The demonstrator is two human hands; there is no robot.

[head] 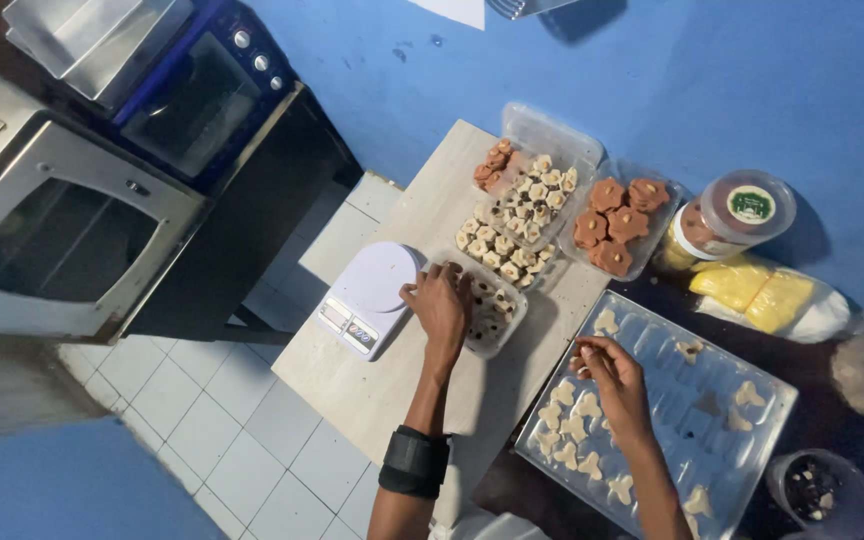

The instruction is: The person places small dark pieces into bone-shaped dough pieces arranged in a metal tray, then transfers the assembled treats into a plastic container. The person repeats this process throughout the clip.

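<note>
On the wooden table (352, 385), head view: left hand (442, 303) rests curled on clear cookie container (504, 325), beside white scale (370, 297); right hand (612, 378) pinches pale cookie (584, 367) over baking tray (717, 420).

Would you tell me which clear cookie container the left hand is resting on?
The small tub beside the white scale, nearest the person; the other containers lie farther along the board.
</note>
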